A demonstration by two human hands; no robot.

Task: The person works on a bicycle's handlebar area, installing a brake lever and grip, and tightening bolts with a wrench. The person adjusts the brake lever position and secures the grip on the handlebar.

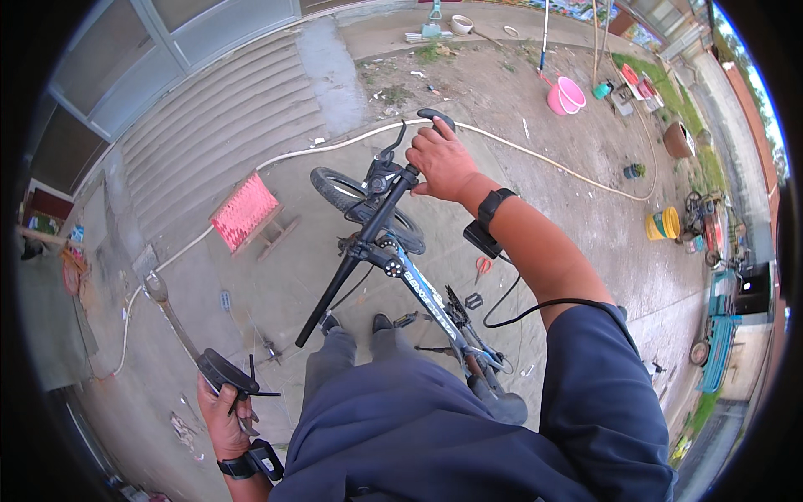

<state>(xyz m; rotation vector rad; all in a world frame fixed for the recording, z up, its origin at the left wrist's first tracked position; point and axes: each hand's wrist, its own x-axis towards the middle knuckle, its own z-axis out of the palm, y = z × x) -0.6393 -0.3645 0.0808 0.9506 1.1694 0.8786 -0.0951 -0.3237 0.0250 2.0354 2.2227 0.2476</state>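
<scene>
A blue bicycle (422, 293) stands in front of me, its front wheel (330, 186) turned. My right hand (443, 163) is closed around the right end of the black handlebar (381, 217), next to a grip (437, 117) with a flared end and a brake lever (391, 146). The handlebar's other end is a bare tube. Low at the left, my left hand (224, 414) grips a black rounded part (222, 370) with thin black rods sticking out. A long metal wrench-like tool (174, 322) extends from the same hand; its grasped end is partly hidden.
A pink-topped stool (244, 211) stands left of the front wheel. Orange-handled scissors (483, 266) and a loose pedal (474, 301) lie on the concrete. A pale hose (535, 155) crosses the ground beyond the bicycle. Pink (566, 96) and yellow (662, 224) buckets stand at the right.
</scene>
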